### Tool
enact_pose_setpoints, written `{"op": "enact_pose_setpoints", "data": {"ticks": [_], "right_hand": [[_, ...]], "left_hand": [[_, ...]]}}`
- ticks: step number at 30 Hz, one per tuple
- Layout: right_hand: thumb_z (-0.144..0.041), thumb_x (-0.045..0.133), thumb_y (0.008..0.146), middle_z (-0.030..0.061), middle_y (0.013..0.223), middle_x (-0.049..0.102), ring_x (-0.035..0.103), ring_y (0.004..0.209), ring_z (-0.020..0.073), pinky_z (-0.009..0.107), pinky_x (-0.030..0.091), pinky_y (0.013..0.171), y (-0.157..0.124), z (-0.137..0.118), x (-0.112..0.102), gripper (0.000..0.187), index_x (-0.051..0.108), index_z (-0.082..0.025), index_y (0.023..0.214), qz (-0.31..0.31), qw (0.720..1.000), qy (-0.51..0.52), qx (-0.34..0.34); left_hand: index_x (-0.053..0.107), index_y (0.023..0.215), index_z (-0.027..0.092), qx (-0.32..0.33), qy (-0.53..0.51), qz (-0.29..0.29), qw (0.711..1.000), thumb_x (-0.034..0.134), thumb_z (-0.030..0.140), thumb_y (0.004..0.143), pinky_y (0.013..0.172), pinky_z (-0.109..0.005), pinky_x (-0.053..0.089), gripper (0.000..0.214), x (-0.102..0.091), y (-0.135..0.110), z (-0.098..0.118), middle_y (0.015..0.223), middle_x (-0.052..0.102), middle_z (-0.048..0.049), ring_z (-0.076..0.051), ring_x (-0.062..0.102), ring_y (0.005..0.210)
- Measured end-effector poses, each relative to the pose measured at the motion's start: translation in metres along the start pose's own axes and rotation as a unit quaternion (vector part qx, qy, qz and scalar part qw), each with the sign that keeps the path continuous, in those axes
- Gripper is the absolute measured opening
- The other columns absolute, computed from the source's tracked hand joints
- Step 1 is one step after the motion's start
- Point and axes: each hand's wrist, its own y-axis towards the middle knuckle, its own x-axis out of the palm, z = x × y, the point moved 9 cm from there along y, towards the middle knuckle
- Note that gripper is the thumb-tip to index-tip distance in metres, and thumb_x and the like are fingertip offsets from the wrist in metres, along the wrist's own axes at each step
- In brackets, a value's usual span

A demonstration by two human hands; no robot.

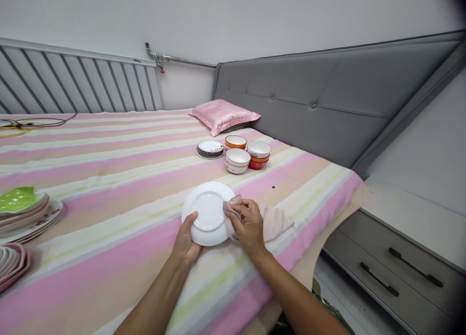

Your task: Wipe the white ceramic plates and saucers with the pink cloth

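Observation:
A white plate (208,211) is tilted up over the striped bedsheet, its ringed face toward me. My left hand (187,238) grips its lower left edge, thumb on the face and the other fingers hidden behind. My right hand (249,223) pinches a pale pink cloth (274,222) against the plate's right rim. Part of that cloth trails to the right over the bed. Beyond the plate stand stacked bowls (237,157), white, orange and red, beside a stack of small plates (210,148).
At the left edge lie stacked dishes (47,218) with a green leaf-shaped dish (18,199) on top, and pink trays (18,267) nearer me. A pink pillow (225,115) rests by the grey headboard (302,87). Cables (40,123) lie far left. A drawer cabinet (393,257) stands right.

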Motion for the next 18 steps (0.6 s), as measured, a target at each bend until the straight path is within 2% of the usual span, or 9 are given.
{"op": "enact_pose_setpoints", "data": {"ticks": [3, 7, 13, 18], "right_hand": [[-0.026, 0.06, 0.076, 0.0057, 0.088, 0.056, 0.053, 0.082, 0.0163, 0.03, 0.047, 0.068, 0.003, 0.005, -0.007, 0.014, 0.067, -0.021, 0.087, 0.02, 1.0, -0.001, 0.015], [-0.027, 0.06, 0.076, 0.0055, 0.088, 0.058, 0.055, 0.084, 0.0164, 0.029, 0.048, 0.067, 0.007, 0.013, -0.017, 0.014, 0.067, -0.02, 0.086, 0.048, 0.998, -0.006, 0.027], [-0.027, 0.059, 0.077, 0.0067, 0.094, 0.064, 0.059, 0.089, 0.0176, 0.034, 0.049, 0.078, 0.01, 0.021, -0.022, 0.017, 0.067, -0.02, 0.09, 0.066, 0.997, -0.01, 0.025], [-0.025, 0.056, 0.08, 0.0058, 0.103, 0.066, 0.059, 0.096, 0.0182, 0.038, 0.047, 0.086, 0.013, 0.014, -0.02, 0.022, 0.066, -0.022, 0.099, 0.061, 0.998, -0.018, -0.001]], "left_hand": [[0.057, 0.111, 0.013, -0.019, 0.023, 0.0, 1.0, 0.062, 0.013, 0.069, 0.078, -0.038, 0.053, 0.042, 0.0, -0.003, -0.004, 0.09, 0.071, -0.0098, -0.025, 0.066, 0.086], [0.06, 0.107, 0.013, 0.001, 0.067, 0.002, 0.998, 0.066, 0.011, 0.065, 0.075, -0.037, 0.054, 0.043, -0.001, -0.007, -0.002, 0.087, 0.071, -0.0099, -0.026, 0.066, 0.083], [0.063, 0.102, 0.012, 0.025, 0.15, -0.03, 0.988, 0.074, 0.019, 0.058, 0.068, -0.035, 0.055, 0.046, 0.01, -0.016, -0.001, 0.085, 0.071, -0.0105, -0.027, 0.066, 0.078], [0.068, 0.084, 0.009, 0.062, 0.247, -0.053, 0.966, 0.076, 0.026, 0.055, 0.062, -0.032, 0.053, 0.034, 0.014, -0.021, -0.001, 0.078, 0.071, -0.0112, -0.024, 0.065, 0.07]]}}
